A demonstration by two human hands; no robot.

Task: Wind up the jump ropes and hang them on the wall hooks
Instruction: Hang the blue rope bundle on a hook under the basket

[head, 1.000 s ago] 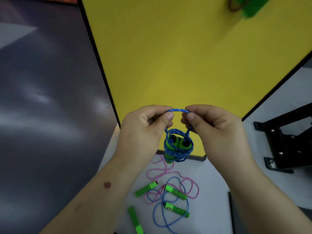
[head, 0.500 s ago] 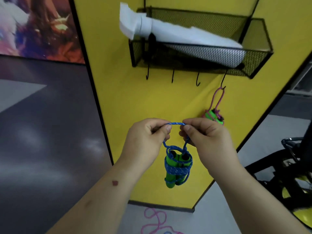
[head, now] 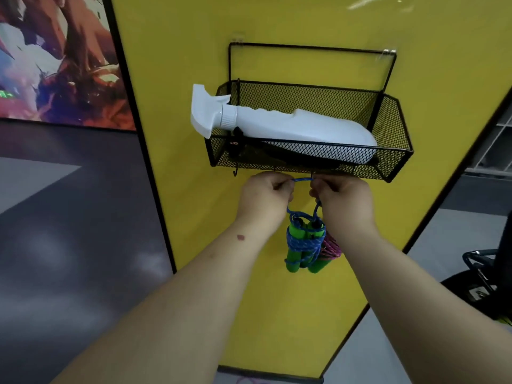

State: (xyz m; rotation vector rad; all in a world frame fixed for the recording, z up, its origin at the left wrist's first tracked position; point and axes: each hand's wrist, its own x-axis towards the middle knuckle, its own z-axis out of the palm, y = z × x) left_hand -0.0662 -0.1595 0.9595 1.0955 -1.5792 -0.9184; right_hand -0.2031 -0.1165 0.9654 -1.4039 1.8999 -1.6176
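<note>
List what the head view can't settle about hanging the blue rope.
- Hook under the loop: hidden between left hand and right hand; seated or not, unclear.
- Pink rope bundle: mostly behind blue bundle and right wrist.
- Dark item under spray bottle: obscured by basket mesh.

Our two forearms are bare to the frame's edge, no sleeves, watch or rings; our left hand and right hand ungloved, a small dark mark behind the left wrist.
</note>
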